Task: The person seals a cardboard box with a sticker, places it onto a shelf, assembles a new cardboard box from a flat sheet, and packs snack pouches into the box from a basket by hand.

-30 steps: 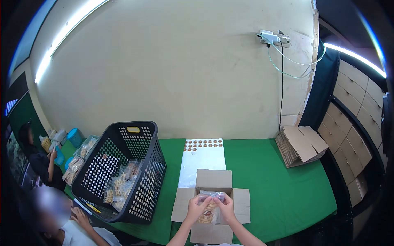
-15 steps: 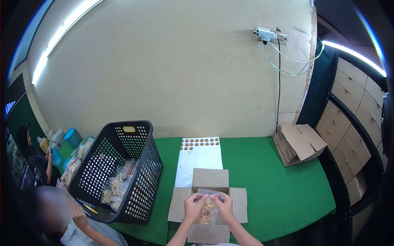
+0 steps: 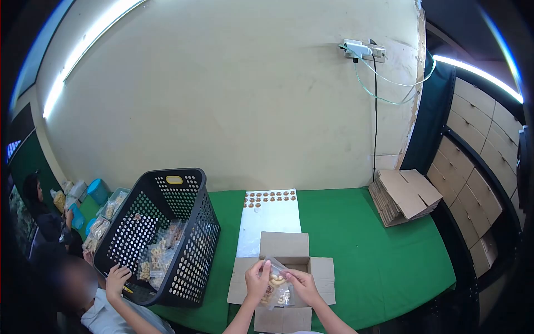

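Just above an open cardboard box [image 3: 285,244], my two hands hold a clear plastic bag of cashew-like pieces [image 3: 276,280]. My left hand [image 3: 257,283] pinches the bag's upper left side. On the right edge, my right hand [image 3: 303,286] grips the plastic between thumb and fingers. The bag is tilted and a reddish-brown round label shows low on its left. Pale pieces in clear plastic show below it; I cannot tell whether they belong to a second bag. The box's flaps are folded outward and its inside is mostly hidden.
A black basket [image 3: 192,261] with several filled bags stands left. Behind the box lies a white sheet [image 3: 270,222] with round stickers. Flattened cardboard boxes [image 3: 409,192] are stacked at right on the green cloth [image 3: 378,267]. A co-worker's hand [image 3: 118,278] is at the basket's rim.
The bag has turned from upright to tilted, and my hands have moved apart along its edges. The co-worker's hand has moved right, onto the basket's near rim.
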Action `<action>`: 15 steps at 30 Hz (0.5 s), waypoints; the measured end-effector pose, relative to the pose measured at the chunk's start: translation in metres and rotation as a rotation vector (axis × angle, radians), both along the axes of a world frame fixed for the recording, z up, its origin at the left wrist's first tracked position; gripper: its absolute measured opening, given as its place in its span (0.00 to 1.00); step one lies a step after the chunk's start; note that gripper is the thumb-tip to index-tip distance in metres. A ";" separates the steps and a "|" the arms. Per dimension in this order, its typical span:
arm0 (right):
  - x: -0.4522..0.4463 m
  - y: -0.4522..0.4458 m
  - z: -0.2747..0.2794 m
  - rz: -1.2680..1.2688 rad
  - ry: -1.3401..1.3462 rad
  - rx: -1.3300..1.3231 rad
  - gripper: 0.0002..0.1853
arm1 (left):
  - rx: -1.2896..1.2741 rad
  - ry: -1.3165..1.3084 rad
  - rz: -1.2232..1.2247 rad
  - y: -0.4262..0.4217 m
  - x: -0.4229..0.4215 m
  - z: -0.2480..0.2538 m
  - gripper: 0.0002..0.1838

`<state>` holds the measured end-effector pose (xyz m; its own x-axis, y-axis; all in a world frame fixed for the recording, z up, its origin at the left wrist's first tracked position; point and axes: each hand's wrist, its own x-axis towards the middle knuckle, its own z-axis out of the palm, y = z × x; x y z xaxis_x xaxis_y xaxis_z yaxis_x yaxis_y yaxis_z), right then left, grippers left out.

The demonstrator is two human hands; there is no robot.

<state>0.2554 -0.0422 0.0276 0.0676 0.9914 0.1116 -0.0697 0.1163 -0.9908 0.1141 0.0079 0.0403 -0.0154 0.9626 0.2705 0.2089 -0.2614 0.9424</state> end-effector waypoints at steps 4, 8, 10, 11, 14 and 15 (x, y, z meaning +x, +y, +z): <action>0.004 -0.004 0.004 0.060 -0.165 -0.032 0.14 | -0.038 0.008 -0.007 0.001 -0.001 0.004 0.15; -0.002 -0.003 -0.014 -0.008 -0.056 0.003 0.13 | -0.085 -0.018 -0.056 0.007 -0.005 -0.004 0.16; -0.005 -0.004 -0.019 -0.002 0.045 -0.079 0.14 | -0.120 -0.093 -0.100 0.012 -0.009 -0.015 0.14; -0.006 -0.004 -0.024 -0.053 0.075 -0.075 0.14 | -0.124 -0.156 -0.123 0.017 -0.012 -0.030 0.13; -0.007 -0.004 -0.030 -0.174 0.144 -0.091 0.14 | -0.025 0.016 -0.124 0.013 -0.022 -0.024 0.12; -0.006 -0.004 -0.027 -0.197 0.156 -0.115 0.14 | 0.025 0.135 -0.116 0.008 -0.025 -0.017 0.13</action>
<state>0.2494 -0.0462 0.0003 0.2676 0.9631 -0.0278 -0.2096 0.0301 -0.9773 0.0894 0.0156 0.0229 0.1332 0.9488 0.2864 0.2999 -0.3140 0.9008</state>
